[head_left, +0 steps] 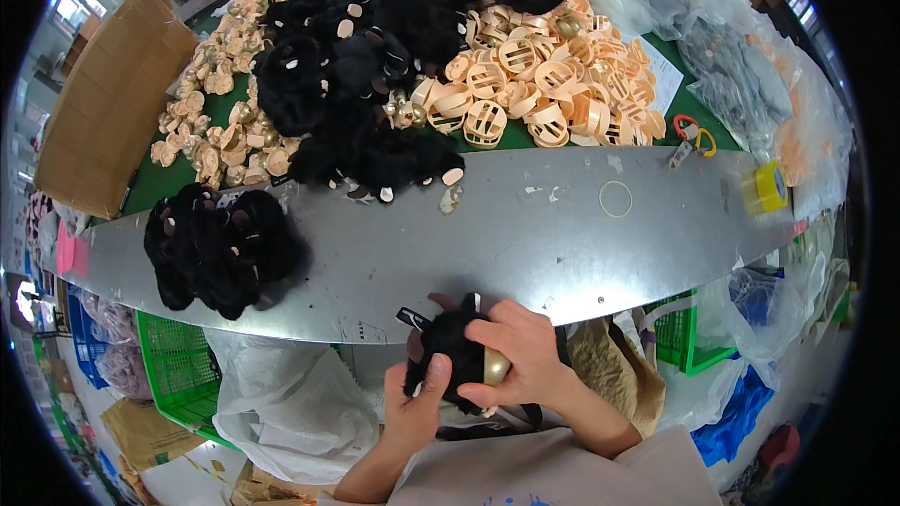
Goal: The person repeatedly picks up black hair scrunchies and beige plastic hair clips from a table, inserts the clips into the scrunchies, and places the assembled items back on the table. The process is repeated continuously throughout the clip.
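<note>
Hands: you hold one fluffy black fur ball [448,349] with both hands, low in the middle, just past the near edge of the long grey metal table [525,244].
Left hand: your left hand [419,405] comes up from below, and its grip is closed on the underside of the fluffy black fur ball, thumb pressed into the fur.
Right hand: your right hand [521,356] lies over the right side of the ball, its grip closed on it too, fingers wrapped around a shiny gold round piece [496,367] that sits against the fur.
Small pile: a heap of black fur balls [220,248] rests on the table to your left, well apart from your hands.
Big pile: a much bigger heap of black fur balls [375,66] lies at the far side of the table.
Rings: lots of pale peach plastic rings with bars inside [534,84] are piled beside the big heap, touching it.
Other bits: a thin rubber band [616,199] lies flat on the table, and a yellow tape roll [767,187] stands near the right end.
Box: a brown cardboard box [108,103] stands at the far left.
Under the table: green plastic baskets [178,365] and clear plastic bags [281,403] sit down by your legs.
</note>
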A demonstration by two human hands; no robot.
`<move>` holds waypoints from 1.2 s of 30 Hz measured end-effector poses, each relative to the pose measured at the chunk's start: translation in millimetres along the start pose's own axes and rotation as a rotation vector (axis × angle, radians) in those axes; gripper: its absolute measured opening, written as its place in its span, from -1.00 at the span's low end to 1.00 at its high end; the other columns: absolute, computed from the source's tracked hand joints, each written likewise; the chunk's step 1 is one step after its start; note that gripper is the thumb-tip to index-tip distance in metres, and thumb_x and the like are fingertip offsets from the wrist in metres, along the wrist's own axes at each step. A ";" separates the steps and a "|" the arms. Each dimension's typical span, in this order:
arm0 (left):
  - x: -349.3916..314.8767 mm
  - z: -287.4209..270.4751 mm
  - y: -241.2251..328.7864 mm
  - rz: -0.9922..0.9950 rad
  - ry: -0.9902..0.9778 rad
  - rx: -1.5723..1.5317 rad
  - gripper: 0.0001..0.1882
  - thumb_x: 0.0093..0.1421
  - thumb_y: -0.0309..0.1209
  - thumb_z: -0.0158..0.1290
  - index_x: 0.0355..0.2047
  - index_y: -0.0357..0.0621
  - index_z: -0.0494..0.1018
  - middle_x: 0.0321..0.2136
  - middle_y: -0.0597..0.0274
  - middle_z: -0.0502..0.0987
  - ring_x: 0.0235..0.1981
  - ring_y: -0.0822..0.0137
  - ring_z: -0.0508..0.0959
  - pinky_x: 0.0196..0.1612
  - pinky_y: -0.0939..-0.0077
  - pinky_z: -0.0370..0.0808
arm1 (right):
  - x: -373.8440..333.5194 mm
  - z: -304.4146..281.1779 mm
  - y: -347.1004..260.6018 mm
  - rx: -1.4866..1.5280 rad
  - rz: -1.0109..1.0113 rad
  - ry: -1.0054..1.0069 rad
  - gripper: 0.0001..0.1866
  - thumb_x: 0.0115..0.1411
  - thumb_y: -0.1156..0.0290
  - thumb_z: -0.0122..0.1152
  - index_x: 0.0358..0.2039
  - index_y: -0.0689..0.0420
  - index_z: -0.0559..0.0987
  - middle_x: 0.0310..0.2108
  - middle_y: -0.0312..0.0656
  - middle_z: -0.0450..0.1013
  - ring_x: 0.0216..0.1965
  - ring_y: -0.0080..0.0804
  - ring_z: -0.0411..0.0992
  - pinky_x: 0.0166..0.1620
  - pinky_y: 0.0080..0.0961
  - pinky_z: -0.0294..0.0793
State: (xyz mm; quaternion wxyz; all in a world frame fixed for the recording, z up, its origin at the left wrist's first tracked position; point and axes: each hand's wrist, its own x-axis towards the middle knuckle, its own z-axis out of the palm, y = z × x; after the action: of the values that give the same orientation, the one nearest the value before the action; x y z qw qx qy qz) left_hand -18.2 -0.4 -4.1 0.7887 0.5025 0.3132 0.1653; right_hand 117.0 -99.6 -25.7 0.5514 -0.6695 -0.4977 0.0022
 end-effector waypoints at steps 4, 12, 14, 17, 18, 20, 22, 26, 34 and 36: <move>0.6 -11.8 -8.0 -0.103 -0.025 0.023 -0.73 0.36 -0.28 0.03 -0.19 -0.26 0.53 -0.37 0.45 0.51 -0.32 0.61 0.38 -0.21 0.67 0.35 | -0.3 2.7 -1.3 0.002 0.043 0.027 -0.48 -0.09 0.06 0.47 -0.27 0.15 0.51 -0.57 -0.20 0.36 -0.61 -0.30 0.31 -0.57 -0.50 0.29; -0.5 -11.8 -10.4 -0.038 -0.161 -0.165 -0.73 0.31 -0.35 0.08 -0.07 -0.27 0.47 -0.23 0.35 0.52 -0.19 0.50 0.45 -0.07 0.56 0.39 | -2.1 -2.6 -15.9 0.407 0.315 0.146 -0.63 -0.09 0.32 0.50 -0.33 0.20 0.55 -0.53 -0.27 0.43 -0.64 -0.54 0.30 -0.57 -0.62 0.23; -0.6 -4.4 -7.2 -0.108 -0.179 -0.383 -0.66 0.29 -0.38 0.09 0.03 -0.25 0.43 -0.11 0.26 0.52 -0.08 0.42 0.48 0.03 0.48 0.40 | 1.2 -2.3 -18.6 0.447 0.347 0.131 -0.66 -0.04 0.33 0.47 -0.31 0.20 0.54 -0.54 -0.31 0.40 -0.63 -0.62 0.26 -0.56 -0.65 0.20; 1.2 -7.6 -15.7 -0.220 -0.279 -0.620 -0.53 0.28 -0.40 0.09 0.16 -0.23 0.31 0.06 0.14 0.45 0.07 0.28 0.46 0.16 0.36 0.38 | 1.6 -0.3 -19.6 0.480 0.402 0.112 -0.65 -0.01 0.31 0.44 -0.29 0.19 0.53 -0.58 -0.34 0.37 -0.63 -0.66 0.24 -0.55 -0.66 0.18; 1.1 -8.1 -15.5 -0.237 -0.284 -0.611 -0.50 0.28 -0.40 0.09 0.18 -0.24 0.27 0.08 0.13 0.43 0.08 0.27 0.46 0.16 0.34 0.38 | 1.0 -0.5 -18.5 0.484 0.416 0.103 -0.66 0.00 0.30 0.44 -0.29 0.19 0.52 -0.59 -0.35 0.35 -0.63 -0.67 0.23 -0.55 -0.67 0.17; 1.0 -9.0 -15.1 -0.271 -0.293 -0.593 -0.44 0.27 -0.40 0.10 0.23 -0.24 0.21 0.11 0.12 0.40 0.10 0.25 0.45 0.17 0.31 0.39 | -1.0 -0.4 -16.2 0.491 0.431 0.095 -0.65 0.02 0.28 0.42 -0.28 0.19 0.51 -0.61 -0.37 0.32 -0.63 -0.68 0.21 -0.55 -0.67 0.16; 0.6 -10.3 -18.9 -0.275 -0.316 -0.624 -0.44 0.27 -0.39 0.10 0.23 -0.25 0.21 0.11 0.11 0.40 0.12 0.24 0.44 0.19 0.29 0.39 | -3.6 0.5 -14.4 0.492 0.433 0.095 -0.65 0.04 0.26 0.41 -0.29 0.19 0.50 -0.63 -0.38 0.30 -0.63 -0.68 0.21 -0.55 -0.67 0.15; 0.9 -8.0 -17.9 -0.247 -0.377 -0.644 -0.40 0.25 -0.39 0.12 0.24 -0.24 0.19 0.12 0.10 0.39 0.14 0.22 0.42 0.19 0.28 0.38 | -2.3 1.1 -13.5 0.488 0.406 0.096 -0.64 0.05 0.24 0.40 -0.29 0.19 0.49 -0.63 -0.38 0.29 -0.63 -0.67 0.19 -0.55 -0.66 0.16; 2.4 2.3 -9.5 -0.270 -0.325 -0.607 -0.31 0.16 -0.34 0.18 0.23 -0.29 0.16 0.08 0.01 0.39 0.11 0.12 0.45 0.16 0.20 0.45 | 3.9 -0.7 -9.7 0.477 0.380 0.111 -0.62 0.09 0.17 0.36 -0.26 0.19 0.48 -0.55 -0.34 0.33 -0.60 -0.66 0.21 -0.53 -0.66 0.17; 2.6 3.4 -10.6 -0.260 -0.316 -0.612 -0.33 0.17 -0.38 0.16 0.23 -0.30 0.15 0.09 0.01 0.39 0.11 0.11 0.45 0.16 0.20 0.45 | 2.9 -1.3 -5.5 0.525 0.406 0.117 -0.62 0.11 0.16 0.33 -0.27 0.19 0.47 -0.56 -0.34 0.32 -0.60 -0.67 0.20 -0.53 -0.66 0.16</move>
State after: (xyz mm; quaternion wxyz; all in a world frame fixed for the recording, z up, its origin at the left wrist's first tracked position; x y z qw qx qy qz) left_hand -14.5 -6.0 -13.5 0.9556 0.2185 0.1848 0.0700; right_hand 115.5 -99.2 -19.6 0.7210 -0.5892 -0.3040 0.2015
